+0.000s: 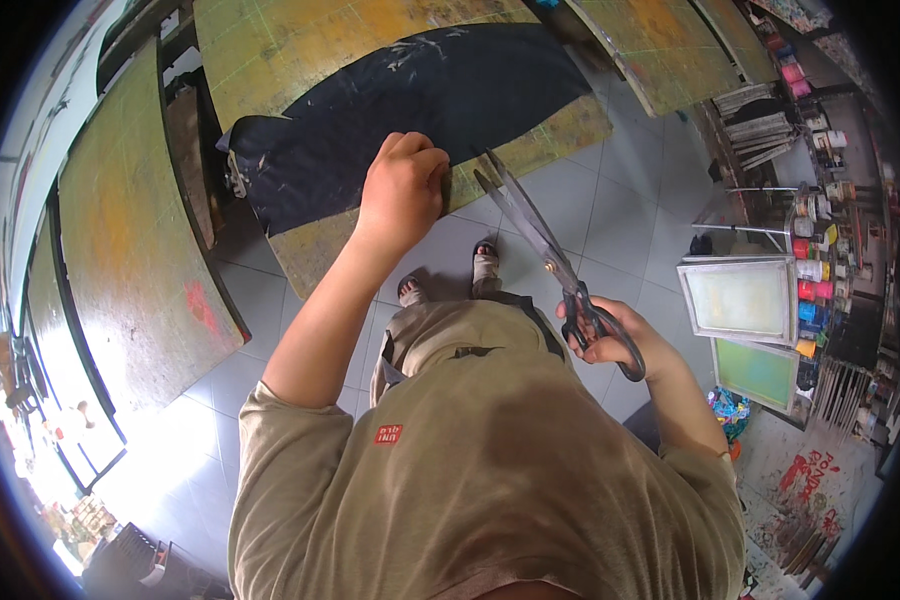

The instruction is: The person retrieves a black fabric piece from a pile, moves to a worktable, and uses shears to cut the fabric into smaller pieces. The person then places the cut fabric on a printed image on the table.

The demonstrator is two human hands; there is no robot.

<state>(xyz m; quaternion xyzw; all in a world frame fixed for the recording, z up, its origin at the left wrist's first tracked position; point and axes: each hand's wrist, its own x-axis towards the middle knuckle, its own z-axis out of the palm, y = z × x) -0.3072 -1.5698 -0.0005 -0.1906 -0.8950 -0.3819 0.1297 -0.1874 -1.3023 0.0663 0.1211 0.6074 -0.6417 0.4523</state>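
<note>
Dark cloth: The cloth (410, 105) lies spread over the bench (315, 245) ahead of you, its far edge a long curve, with a strip of stained board bare along the near side. Pale marks show on it, and its left end looks rumpled.
Left hand: Your left hand (405, 190) is at the cloth's near edge, fingers curled under; they hide what is beneath, so you cannot tell whether this grip pinches cloth or is merely folded.
Right hand: Your right hand (630, 318) has its grip closed around the handles of the long metal scissors (552, 262).
Scissor blades: They stand slightly parted, tips pointing at the cloth's near edge, just right of your left hand. Whether they touch it is unclear.
Done so far: The cloth is laid out and the scissors are in hand; the curved outline may be shaped already, but that is a judgement.
Left over: No cut is visible between the blades, so any trimming at this edge seems unfinished; how much remains cannot be told.
Around you: Framed screens (738, 300) stand to your right, another stained board (130, 230) to your left.
</note>
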